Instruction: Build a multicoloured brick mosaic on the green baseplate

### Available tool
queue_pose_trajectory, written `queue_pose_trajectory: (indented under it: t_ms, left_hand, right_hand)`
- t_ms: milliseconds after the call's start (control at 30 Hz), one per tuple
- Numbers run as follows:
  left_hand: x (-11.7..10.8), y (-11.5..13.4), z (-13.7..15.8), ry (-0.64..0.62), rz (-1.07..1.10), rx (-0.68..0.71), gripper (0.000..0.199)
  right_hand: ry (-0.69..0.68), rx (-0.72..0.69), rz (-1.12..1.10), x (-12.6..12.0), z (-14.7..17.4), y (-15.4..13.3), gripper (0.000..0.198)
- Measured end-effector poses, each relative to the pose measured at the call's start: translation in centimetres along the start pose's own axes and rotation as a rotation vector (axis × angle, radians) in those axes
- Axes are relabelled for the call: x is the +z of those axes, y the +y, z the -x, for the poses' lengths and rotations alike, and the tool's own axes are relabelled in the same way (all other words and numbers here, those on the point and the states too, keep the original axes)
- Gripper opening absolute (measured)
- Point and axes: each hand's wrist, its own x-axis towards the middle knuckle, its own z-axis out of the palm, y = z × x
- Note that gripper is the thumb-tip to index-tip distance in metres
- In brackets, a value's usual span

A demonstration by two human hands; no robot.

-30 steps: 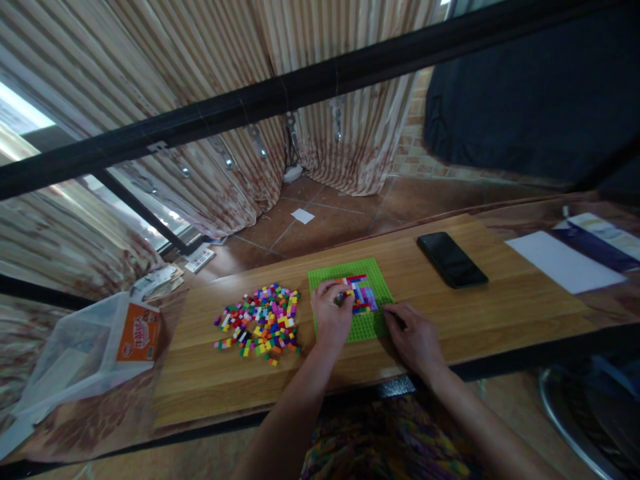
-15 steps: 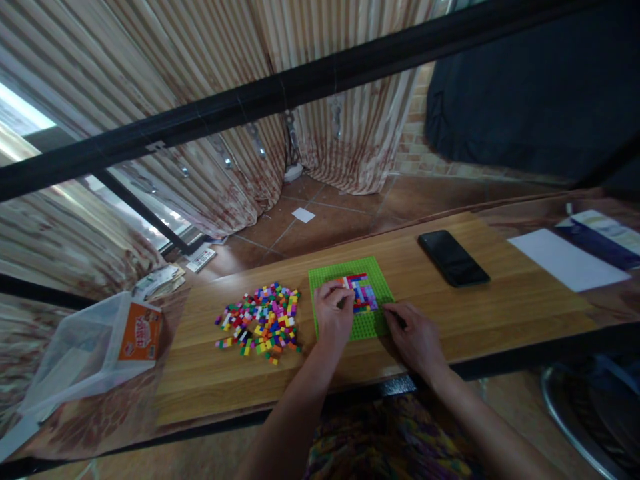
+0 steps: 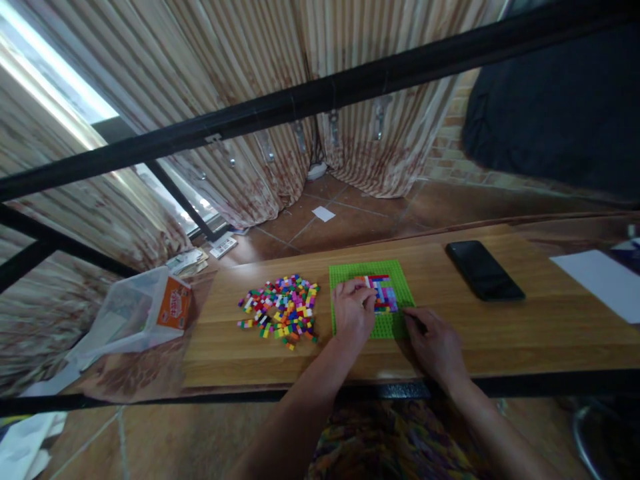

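A green studded baseplate [image 3: 342,271] lies on the wooden board, with a patch of colourful toy bricks [image 3: 388,295] built up in its middle. My left hand [image 3: 354,308] is over the left half of the plate, thumb and fingers pinched together at the left side of the patch. Whatever is between those fingertips is too small and covered to make out. At the plate's right edge, my right hand [image 3: 436,340] grips the rim with thumb and curled fingers. Left of the plate, a heap of loose small bricks [image 3: 287,308] in many colours is spread out.
A black phone [image 3: 484,271] lies to the right on the wooden board [image 3: 240,367], and white paper [image 3: 600,279] beyond it. A clear plastic bin [image 3: 131,313] with an orange label stands at the left. A dark metal bar [image 3: 260,113] crosses beyond the board.
The camera view has swung, so everything on the board appears further right. My left hand stays pinched over the brick patch, and my right hand stays at the plate's right edge.
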Motion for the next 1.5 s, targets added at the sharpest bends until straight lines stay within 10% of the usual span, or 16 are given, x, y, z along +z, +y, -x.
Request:
queue_pose_trajectory:
  t_ms: [533, 1067, 1500]
  left_hand:
    - [-11.2, -6.9, 6.4, -0.007, -0.242, -0.117, 0.016]
    - [-10.5, -5.4, 4.9, -0.013, -0.238, -0.041, 0.009]
    - [-3.5, -1.0, -0.8, -0.152, -0.085, 0.111, 0.008]
  right_hand:
    - [0.014, -0.017, -0.003, -0.1, 0.0, 0.1, 0.025]
    - [-0.014, 0.007, -0.017, -0.2, -0.1, -0.1, 0.023]
    - [-0.035, 0.028, -0.028, -0.2, -0.2, -0.4, 0.023]
